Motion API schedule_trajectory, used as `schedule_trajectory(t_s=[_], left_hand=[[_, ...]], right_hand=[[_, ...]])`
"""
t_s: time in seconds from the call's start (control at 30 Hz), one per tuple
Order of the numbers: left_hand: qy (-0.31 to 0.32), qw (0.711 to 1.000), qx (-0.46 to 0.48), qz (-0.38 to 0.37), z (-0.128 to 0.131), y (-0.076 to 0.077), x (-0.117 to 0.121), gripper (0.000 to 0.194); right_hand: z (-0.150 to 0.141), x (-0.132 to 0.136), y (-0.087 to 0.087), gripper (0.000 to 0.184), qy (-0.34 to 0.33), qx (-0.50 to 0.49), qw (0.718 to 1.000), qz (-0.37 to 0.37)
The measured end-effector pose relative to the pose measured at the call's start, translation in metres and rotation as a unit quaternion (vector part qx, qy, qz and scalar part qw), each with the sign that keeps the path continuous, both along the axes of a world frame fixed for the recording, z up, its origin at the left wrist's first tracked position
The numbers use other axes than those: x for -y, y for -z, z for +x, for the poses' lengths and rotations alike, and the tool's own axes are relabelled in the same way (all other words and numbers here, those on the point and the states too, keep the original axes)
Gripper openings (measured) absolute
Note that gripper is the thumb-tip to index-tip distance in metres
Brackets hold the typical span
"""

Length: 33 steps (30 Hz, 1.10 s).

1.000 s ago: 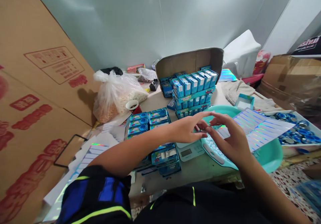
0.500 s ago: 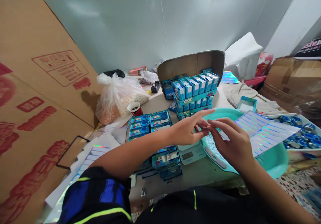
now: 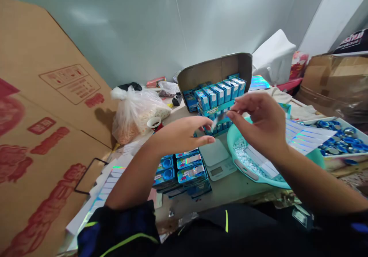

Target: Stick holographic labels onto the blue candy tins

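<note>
My right hand [image 3: 260, 122] is raised over the turquoise basin [image 3: 233, 134], thumb and fingers pinched on a small, blurred shiny sticker strip [image 3: 220, 118]. The strip slants down towards my left hand [image 3: 184, 132], whose thumb and fingers are apart. Its near end lies close to those fingertips; whether they touch is unclear. Sheets of shiny sticker strips [image 3: 309, 136] rest across the basin, above small pale pellets [image 3: 247, 159]. Under my left hand stand rows of blue caramel boxes [image 3: 190, 174], some with shiny strips across them.
A kitchen scale [image 3: 220, 168] sits between boxes and basin. Behind, a brown carton [image 3: 214, 71] holds more blue packs [image 3: 218, 94]. At right is a tray of round blue-and-silver tins [image 3: 337, 136]. Left are a paper cup [image 3: 155, 123], a plastic bag [image 3: 138, 115] and a large carton [image 3: 57, 134].
My hands, fingertips together before, have drawn apart. The left moved left over the boxes, the right rose, and a strip now shows between them. The view shifted slightly.
</note>
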<state>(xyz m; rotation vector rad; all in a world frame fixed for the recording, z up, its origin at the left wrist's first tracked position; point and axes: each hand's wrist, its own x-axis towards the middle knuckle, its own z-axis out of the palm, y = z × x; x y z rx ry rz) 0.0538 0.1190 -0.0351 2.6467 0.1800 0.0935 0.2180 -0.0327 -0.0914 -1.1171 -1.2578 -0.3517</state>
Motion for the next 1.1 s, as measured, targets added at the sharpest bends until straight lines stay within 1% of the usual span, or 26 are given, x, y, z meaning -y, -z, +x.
schedule_trajectory(t_s=[0.07, 0.13, 0.17, 0.23, 0.3, 0.37, 0.43, 0.5, 0.6, 0.7, 0.8, 0.83, 0.9, 1.0, 1.1], left_hand=[[-0.012, 0.997, 0.036, -0.070, -0.011, -0.002, -0.010, 0.059], [0.004, 0.982, 0.064, -0.176, -0.017, 0.003, -0.022, 0.081], [0.008, 0.970, 0.077, -0.231, -0.018, 0.008, -0.029, 0.089], [-0.014, 0.941, 0.111, -0.320, -0.016, 0.022, -0.042, 0.095], [-0.072, 0.918, 0.157, -0.357, -0.009, 0.039, -0.054, 0.089], [-0.139, 0.906, 0.192, -0.351, -0.001, 0.055, -0.067, 0.076], [-0.190, 0.902, 0.193, -0.337, 0.005, 0.069, -0.079, 0.064], [-0.214, 0.906, 0.167, -0.325, 0.008, 0.078, -0.090, 0.058], [-0.232, 0.920, 0.123, -0.291, 0.006, 0.086, -0.102, 0.050], [-0.244, 0.928, 0.094, -0.264, 0.004, 0.089, -0.106, 0.046], [-0.269, 0.921, 0.082, -0.270, 0.003, 0.088, -0.105, 0.060], [-0.279, 0.918, 0.078, -0.269, 0.003, 0.087, -0.104, 0.065], [-0.291, 0.920, 0.061, -0.257, 0.001, 0.084, -0.103, 0.068], [-0.285, 0.928, 0.044, -0.237, -0.001, 0.080, -0.103, 0.068], [-0.286, 0.933, 0.035, -0.217, -0.003, 0.081, -0.105, 0.064]], right_hand=[[-0.001, -0.017, -0.004, 0.016, -0.044, -0.047, 0.998, -0.015], [-0.003, -0.035, -0.007, 0.015, -0.070, -0.076, 0.994, -0.038], [-0.005, -0.043, -0.008, 0.016, -0.081, -0.088, 0.992, -0.046], [-0.010, -0.062, -0.007, 0.015, -0.110, -0.111, 0.986, -0.053], [-0.013, -0.080, -0.002, 0.013, -0.131, -0.127, 0.982, -0.047], [-0.015, -0.096, 0.007, 0.011, -0.131, -0.144, 0.980, -0.050], [-0.016, -0.110, 0.019, 0.009, -0.125, -0.174, 0.974, -0.074], [-0.015, -0.121, 0.034, 0.011, -0.128, -0.211, 0.963, -0.107], [-0.014, -0.134, 0.057, 0.014, -0.142, -0.248, 0.948, -0.138], [-0.012, -0.144, 0.077, 0.015, -0.146, -0.261, 0.944, -0.139], [-0.009, -0.150, 0.088, 0.015, -0.141, -0.288, 0.937, -0.141], [-0.009, -0.152, 0.091, 0.015, -0.140, -0.301, 0.932, -0.145], [-0.009, -0.153, 0.094, 0.015, -0.136, -0.324, 0.922, -0.160], [-0.011, -0.155, 0.097, 0.012, -0.137, -0.340, 0.910, -0.192], [-0.013, -0.156, 0.100, 0.012, -0.141, -0.333, 0.909, -0.207]])
